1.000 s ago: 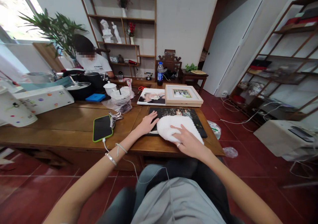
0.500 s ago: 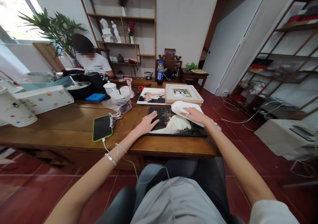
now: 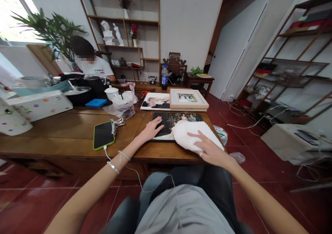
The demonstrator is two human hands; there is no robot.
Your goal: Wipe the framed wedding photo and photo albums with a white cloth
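A dark photo panel (image 3: pixel 166 119), printed with two people and a long pale dress, lies flat at the table's front edge. My left hand (image 3: pixel 151 129) rests on its left side, fingers stretched out and holding nothing. A thick white cloth (image 3: pixel 184 133) covers the panel's lower right part. My right hand (image 3: pixel 210 149) is on the cloth, its fingers pressing into it and partly curled. Just behind the panel are a pale wooden picture frame (image 3: pixel 201 104) and a white-edged photo print (image 3: pixel 153 102).
Left of the panel lies a phone (image 3: pixel 103 135) on a charging cable. Behind it stand a bagged cup (image 3: pixel 122 102), a lidded white cup (image 3: pixel 112 93) and a blue box (image 3: pixel 95 103). A bottle (image 3: pixel 164 77) stands at the back. Another person (image 3: pixel 97 68) sits across the table.
My right hand has moved the cloth from the panel's upper right down toward me, uncovering the two printed people. My left hand stays on the panel. The view has shifted slightly.
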